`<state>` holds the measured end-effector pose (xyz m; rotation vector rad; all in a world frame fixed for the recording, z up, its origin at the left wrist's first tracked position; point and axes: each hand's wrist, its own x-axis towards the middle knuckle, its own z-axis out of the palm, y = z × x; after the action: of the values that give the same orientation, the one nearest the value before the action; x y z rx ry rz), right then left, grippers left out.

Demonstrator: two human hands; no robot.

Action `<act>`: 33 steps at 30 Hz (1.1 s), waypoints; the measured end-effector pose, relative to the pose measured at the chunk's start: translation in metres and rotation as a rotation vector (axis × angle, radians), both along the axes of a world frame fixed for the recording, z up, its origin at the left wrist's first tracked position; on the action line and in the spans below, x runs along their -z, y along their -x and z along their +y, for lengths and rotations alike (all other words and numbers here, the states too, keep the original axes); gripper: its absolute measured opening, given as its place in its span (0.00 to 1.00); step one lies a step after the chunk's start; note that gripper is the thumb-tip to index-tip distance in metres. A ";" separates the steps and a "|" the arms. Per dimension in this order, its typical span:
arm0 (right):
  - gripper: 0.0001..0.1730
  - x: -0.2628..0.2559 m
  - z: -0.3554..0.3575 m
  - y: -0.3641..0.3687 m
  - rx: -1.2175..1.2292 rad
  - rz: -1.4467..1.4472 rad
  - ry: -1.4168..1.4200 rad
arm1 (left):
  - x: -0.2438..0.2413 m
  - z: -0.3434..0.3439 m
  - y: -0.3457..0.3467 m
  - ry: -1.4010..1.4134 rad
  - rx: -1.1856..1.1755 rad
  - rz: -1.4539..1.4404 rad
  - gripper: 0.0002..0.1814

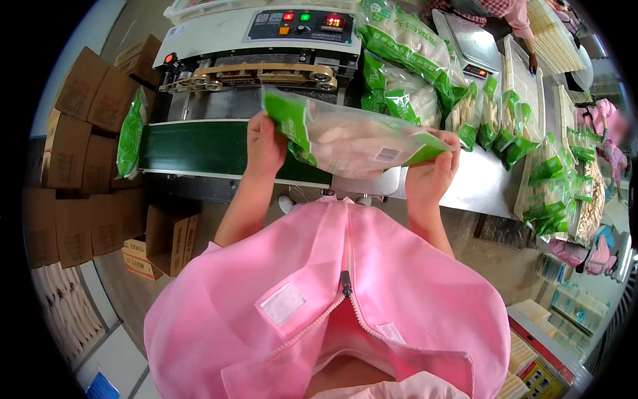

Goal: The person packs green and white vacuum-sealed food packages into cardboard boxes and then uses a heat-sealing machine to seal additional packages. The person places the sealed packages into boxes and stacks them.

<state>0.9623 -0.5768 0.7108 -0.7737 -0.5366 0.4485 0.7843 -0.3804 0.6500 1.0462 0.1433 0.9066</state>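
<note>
A clear plastic bag with green printed ends (349, 137) is stretched sideways between my two hands, with pale pieces of food inside and a barcode on its front. My left hand (266, 144) grips its left end, the thumb against the green print. At the other end, the fingers and thumb of my right hand (433, 169) pinch the green corner. Just beyond the bag stands a continuous band sealer (259, 50) with lit buttons and a red digital display. Its green conveyor belt (199, 147) runs below my left hand.
One green bag (131, 134) hangs at the belt's left end. Filled bags (408, 45) stand to the right, near a digital scale (468, 42) and a white crate (523, 85). Another person's hand (532, 65) rests by that crate. Cardboard boxes (79, 95) are stacked at left.
</note>
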 end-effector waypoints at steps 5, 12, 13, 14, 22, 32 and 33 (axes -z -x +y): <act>0.01 -0.014 -0.029 0.008 0.586 -0.946 0.366 | -0.032 -0.024 -0.025 0.473 -0.158 0.076 0.16; 0.07 0.053 0.003 -0.060 0.670 -0.233 0.604 | 0.032 -0.023 -0.086 0.263 -0.250 0.591 0.20; 0.08 0.066 0.003 -0.069 0.701 -0.199 0.679 | 0.041 -0.021 -0.094 0.225 -0.225 0.613 0.20; 0.08 0.089 0.002 -0.083 0.695 -0.153 0.659 | 0.050 -0.019 -0.101 0.184 -0.202 0.633 0.20; 0.10 0.120 0.056 -0.088 0.570 -0.252 0.904 | 0.090 0.027 -0.089 0.244 -0.385 0.788 0.23; 0.10 0.112 0.110 -0.057 0.222 -0.306 0.900 | 0.085 0.080 -0.028 0.213 -0.481 0.841 0.21; 0.10 0.121 0.116 -0.057 0.199 -0.288 0.890 | 0.077 0.083 -0.025 0.241 -0.465 0.851 0.21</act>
<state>1.0189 -0.4613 0.5896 -1.7499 -0.5117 0.3845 0.8090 -0.2972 0.5732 1.1316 1.2162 0.7706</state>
